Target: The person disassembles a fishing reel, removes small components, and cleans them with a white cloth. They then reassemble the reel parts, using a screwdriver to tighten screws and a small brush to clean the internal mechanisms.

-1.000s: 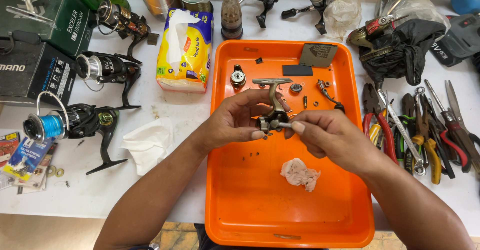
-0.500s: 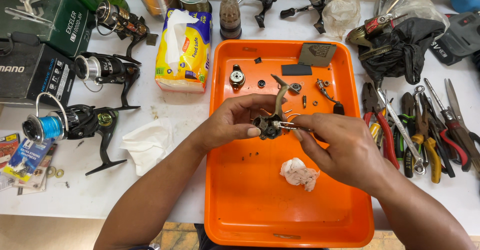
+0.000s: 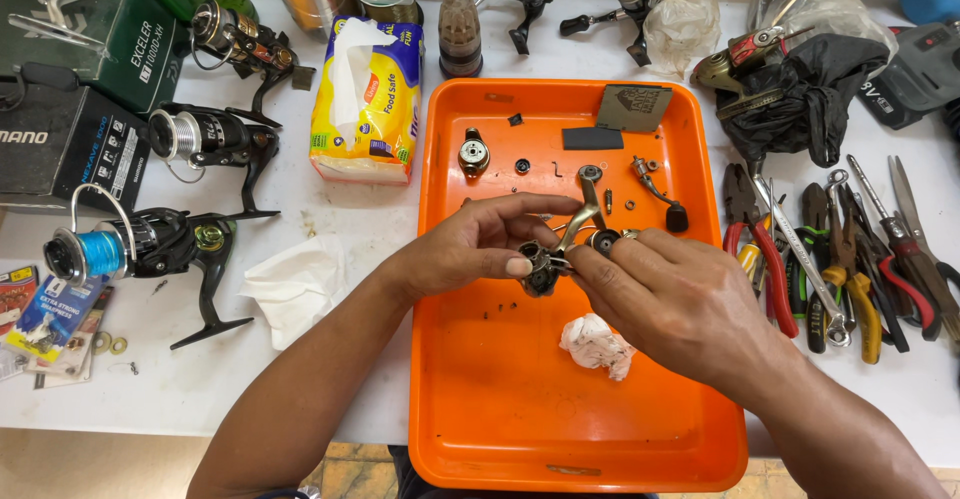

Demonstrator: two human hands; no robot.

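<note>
Both hands meet over the flat orange plastic tray (image 3: 470, 439). The left hand (image 3: 470, 249) and the right hand (image 3: 680, 299) pinch one small dark metal reel part (image 3: 545, 267) between their fingertips. Its long thin arm points up and away. One crumpled white tissue (image 3: 597, 345) lies just below the right hand.

White worktable (image 3: 340, 209) over tiled floor (image 3: 350, 469), bright even light

- Tray (image 3: 480, 429) sits centre on the table (image 3: 200, 389).
- Fishing reels (image 3: 150, 244) and tissue pack (image 3: 365, 99) lie left of it.
- Pliers and wrenches (image 3: 830, 259) lie right.
- Crumpled tissue (image 3: 597, 345) lies in the tray.
</note>
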